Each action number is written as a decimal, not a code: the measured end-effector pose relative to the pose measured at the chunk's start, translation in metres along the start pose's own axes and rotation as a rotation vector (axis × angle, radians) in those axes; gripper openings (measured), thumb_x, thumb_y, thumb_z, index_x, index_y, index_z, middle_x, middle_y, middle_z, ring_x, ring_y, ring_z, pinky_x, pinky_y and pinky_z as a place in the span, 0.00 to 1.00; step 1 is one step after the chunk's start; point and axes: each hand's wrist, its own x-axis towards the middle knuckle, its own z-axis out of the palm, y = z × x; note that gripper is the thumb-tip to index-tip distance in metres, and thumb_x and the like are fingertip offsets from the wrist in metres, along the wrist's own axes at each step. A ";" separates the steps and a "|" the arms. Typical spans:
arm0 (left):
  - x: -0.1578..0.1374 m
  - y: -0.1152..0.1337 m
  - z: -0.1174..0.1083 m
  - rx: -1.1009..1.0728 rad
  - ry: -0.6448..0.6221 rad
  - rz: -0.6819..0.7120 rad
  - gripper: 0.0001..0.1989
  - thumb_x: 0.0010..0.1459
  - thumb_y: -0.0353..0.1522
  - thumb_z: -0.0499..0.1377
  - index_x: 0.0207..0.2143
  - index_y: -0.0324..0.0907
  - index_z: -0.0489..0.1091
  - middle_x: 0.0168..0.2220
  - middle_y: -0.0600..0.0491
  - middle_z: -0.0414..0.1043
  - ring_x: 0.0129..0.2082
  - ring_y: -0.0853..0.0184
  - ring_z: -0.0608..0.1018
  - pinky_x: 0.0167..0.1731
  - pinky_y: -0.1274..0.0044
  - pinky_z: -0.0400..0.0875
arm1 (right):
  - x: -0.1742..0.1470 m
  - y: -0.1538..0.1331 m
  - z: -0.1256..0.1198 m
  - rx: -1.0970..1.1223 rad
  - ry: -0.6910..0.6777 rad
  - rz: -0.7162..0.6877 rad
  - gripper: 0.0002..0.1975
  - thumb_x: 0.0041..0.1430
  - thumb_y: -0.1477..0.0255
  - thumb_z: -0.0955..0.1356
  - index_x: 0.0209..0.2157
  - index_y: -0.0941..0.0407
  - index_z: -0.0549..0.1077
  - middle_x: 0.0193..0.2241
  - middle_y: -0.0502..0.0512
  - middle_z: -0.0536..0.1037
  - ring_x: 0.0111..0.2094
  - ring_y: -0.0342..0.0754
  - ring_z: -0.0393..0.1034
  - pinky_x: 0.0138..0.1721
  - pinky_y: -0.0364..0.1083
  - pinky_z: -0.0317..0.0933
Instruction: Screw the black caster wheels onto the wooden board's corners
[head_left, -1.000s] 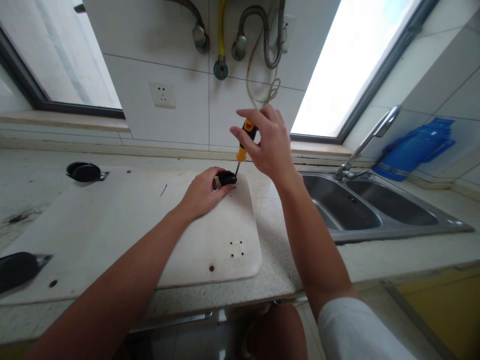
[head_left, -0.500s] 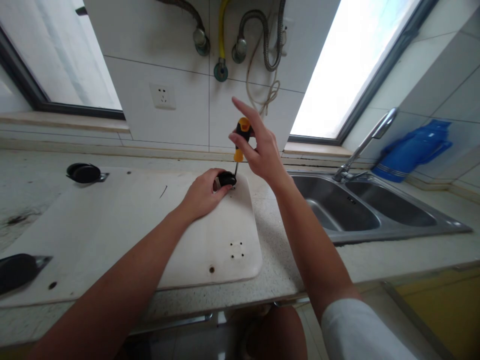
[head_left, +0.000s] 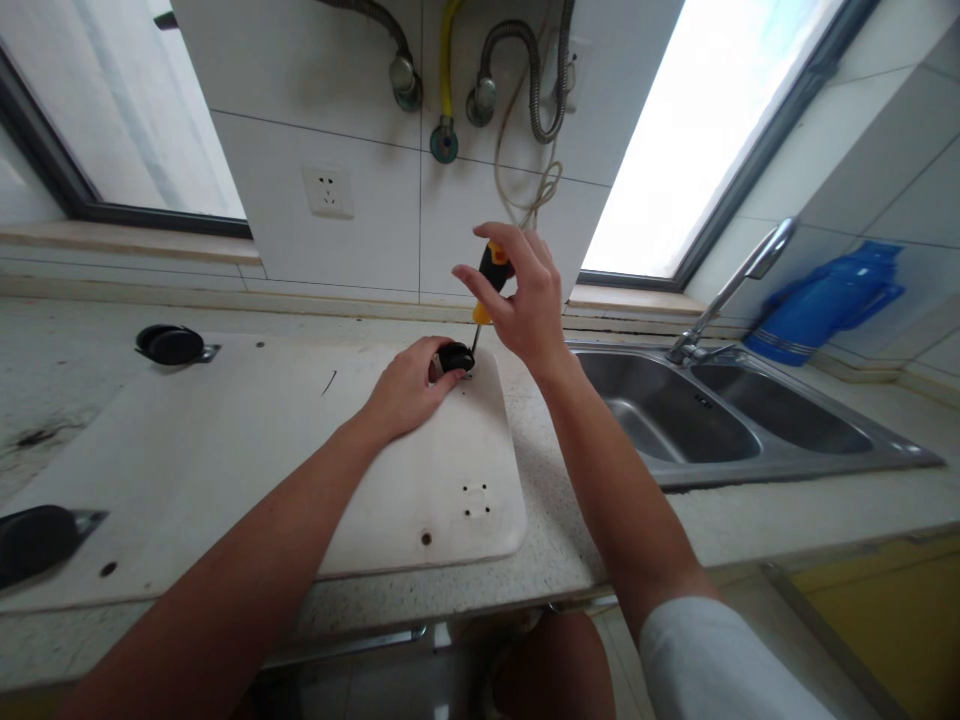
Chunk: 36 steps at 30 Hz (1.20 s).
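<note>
Left hand (head_left: 411, 392) and right hand (head_left: 525, 300) work close together over the worktop (head_left: 750, 520), at the far right corner of the white board (head_left: 255, 430). The left clasps a black caster (head_left: 454, 357) there; the right has thumb and fingers around the handle of a screwdriver (head_left: 493, 270). Its shaft leans slightly, just beside the caster; where the tip sits is too small to tell. Firm pressure along the shaft, with the caster pinned steady, should limit slipping. The wheel crowding the shaft seems the main obstacle. At right are the steel sink (head_left: 750, 472) and a blue flask (head_left: 825, 300); at left, a near caster (head_left: 34, 545) and a far caster (head_left: 176, 346), both well apart from the tool. What looks like a screw (head_left: 329, 382) lies mid-board.
</note>
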 end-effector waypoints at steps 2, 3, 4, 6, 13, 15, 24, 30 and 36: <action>0.000 0.000 0.000 0.000 -0.001 -0.001 0.21 0.68 0.38 0.66 0.60 0.41 0.76 0.49 0.45 0.83 0.39 0.58 0.81 0.46 0.64 0.76 | 0.003 0.000 -0.004 0.075 -0.128 -0.026 0.22 0.79 0.57 0.66 0.69 0.42 0.74 0.52 0.55 0.83 0.52 0.54 0.77 0.58 0.55 0.74; 0.000 0.000 0.000 0.000 -0.003 -0.001 0.21 0.68 0.38 0.66 0.60 0.41 0.76 0.49 0.45 0.83 0.39 0.58 0.81 0.46 0.64 0.76 | 0.004 -0.001 -0.005 0.101 -0.177 -0.034 0.23 0.80 0.58 0.65 0.70 0.42 0.72 0.52 0.54 0.83 0.52 0.52 0.77 0.57 0.53 0.75; 0.000 0.000 0.000 0.000 -0.003 -0.001 0.21 0.68 0.38 0.66 0.60 0.41 0.76 0.50 0.45 0.83 0.39 0.57 0.81 0.46 0.64 0.76 | 0.005 -0.001 -0.006 0.098 -0.188 -0.035 0.22 0.80 0.57 0.65 0.70 0.42 0.73 0.52 0.54 0.83 0.51 0.52 0.77 0.56 0.52 0.75; 0.000 0.000 0.000 -0.001 -0.003 -0.004 0.21 0.68 0.38 0.67 0.60 0.41 0.76 0.50 0.44 0.82 0.39 0.57 0.81 0.46 0.64 0.76 | 0.005 -0.002 -0.007 0.009 -0.101 -0.025 0.21 0.77 0.53 0.68 0.63 0.45 0.78 0.49 0.56 0.82 0.50 0.55 0.76 0.56 0.55 0.74; 0.001 0.001 0.000 -0.006 0.002 -0.015 0.21 0.67 0.37 0.67 0.59 0.41 0.77 0.48 0.45 0.83 0.38 0.58 0.80 0.45 0.65 0.75 | 0.005 -0.012 -0.010 0.082 -0.244 0.009 0.24 0.81 0.57 0.64 0.71 0.47 0.72 0.50 0.55 0.81 0.48 0.52 0.75 0.55 0.51 0.70; 0.001 0.001 0.001 -0.005 0.006 -0.021 0.21 0.66 0.37 0.67 0.59 0.41 0.77 0.48 0.46 0.83 0.38 0.58 0.80 0.44 0.65 0.75 | 0.005 -0.013 -0.010 0.021 -0.171 0.033 0.23 0.78 0.56 0.67 0.66 0.50 0.77 0.46 0.56 0.81 0.47 0.53 0.74 0.56 0.53 0.69; 0.001 -0.003 0.002 -0.013 0.015 -0.002 0.21 0.66 0.38 0.68 0.58 0.42 0.77 0.47 0.46 0.83 0.37 0.58 0.80 0.44 0.65 0.74 | 0.003 -0.019 -0.016 -0.055 -0.264 0.027 0.29 0.77 0.66 0.68 0.75 0.47 0.66 0.47 0.54 0.83 0.46 0.53 0.76 0.53 0.53 0.69; 0.000 -0.004 0.003 -0.020 0.012 0.013 0.19 0.67 0.37 0.68 0.58 0.43 0.77 0.47 0.47 0.82 0.38 0.59 0.80 0.44 0.66 0.74 | 0.005 -0.018 -0.025 -0.168 0.306 0.035 0.16 0.76 0.53 0.70 0.49 0.51 0.77 0.43 0.58 0.80 0.42 0.53 0.76 0.50 0.55 0.72; 0.001 -0.004 0.004 -0.020 0.004 -0.018 0.18 0.67 0.36 0.68 0.58 0.42 0.78 0.45 0.47 0.83 0.38 0.58 0.81 0.42 0.66 0.74 | -0.041 -0.003 -0.052 0.109 0.600 0.426 0.28 0.60 0.51 0.81 0.43 0.48 0.64 0.37 0.46 0.74 0.32 0.45 0.77 0.35 0.48 0.77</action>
